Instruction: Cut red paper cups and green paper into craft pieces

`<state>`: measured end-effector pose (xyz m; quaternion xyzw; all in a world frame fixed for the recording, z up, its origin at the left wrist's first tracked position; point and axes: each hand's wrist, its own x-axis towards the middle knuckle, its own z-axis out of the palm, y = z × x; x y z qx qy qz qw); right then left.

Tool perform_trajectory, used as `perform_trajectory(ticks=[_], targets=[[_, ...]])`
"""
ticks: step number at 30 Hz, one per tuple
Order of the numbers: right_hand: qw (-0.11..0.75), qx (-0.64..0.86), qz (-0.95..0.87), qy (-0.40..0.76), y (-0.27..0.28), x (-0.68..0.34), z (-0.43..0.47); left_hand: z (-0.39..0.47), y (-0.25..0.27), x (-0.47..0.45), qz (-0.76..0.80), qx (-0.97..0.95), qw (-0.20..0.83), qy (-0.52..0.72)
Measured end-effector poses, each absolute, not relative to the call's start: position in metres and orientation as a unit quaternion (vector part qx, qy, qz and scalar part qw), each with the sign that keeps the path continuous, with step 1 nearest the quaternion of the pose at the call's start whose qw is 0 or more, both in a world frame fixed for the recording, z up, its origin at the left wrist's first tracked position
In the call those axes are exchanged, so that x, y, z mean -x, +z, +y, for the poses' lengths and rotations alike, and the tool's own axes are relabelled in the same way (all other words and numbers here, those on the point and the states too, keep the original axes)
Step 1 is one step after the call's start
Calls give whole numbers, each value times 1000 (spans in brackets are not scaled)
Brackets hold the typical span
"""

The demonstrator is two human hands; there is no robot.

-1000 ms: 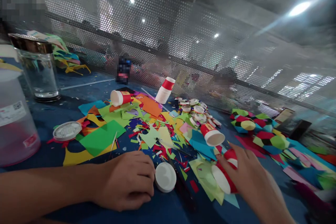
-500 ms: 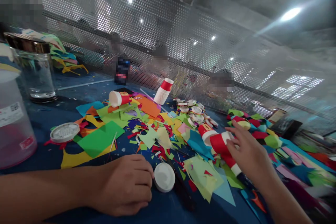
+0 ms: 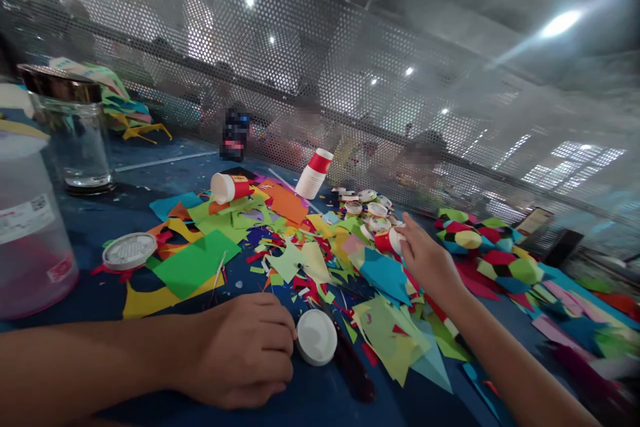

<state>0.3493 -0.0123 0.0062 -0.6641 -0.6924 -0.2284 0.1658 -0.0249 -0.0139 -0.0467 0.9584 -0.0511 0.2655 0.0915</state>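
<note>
Shows L hand (image 3: 247, 350), fingers curled, grip hidden, nr near edge of blue table (image 3: 400, 408), beside round white dish (image 3: 317, 338); R hand (image 3: 427, 257), fingers part-open, at red paper cup (image 3: 382, 241) twd far edge, hold unclear

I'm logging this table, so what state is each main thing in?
Left hand: curled beside white dish
Right hand: reaching to red cup; grip unclear
White dish: hollow side up
Red cup: on its side, partly hidden
Far-left cup: on its side
Cup stack: nested, standing
Glass jar: upright, lidded
Paper scraps: scattered
</note>
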Motion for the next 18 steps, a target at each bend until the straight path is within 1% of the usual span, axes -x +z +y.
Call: perform_trajectory(ticks=[8, 18], targets=[[144, 625, -749, -165, -2, -354, 16, -11, -47, 23, -50, -960, 97, 258], [126, 636, -746, -152, -1, -360, 25, -13, -47, 24, -52, -961, 83, 258]])
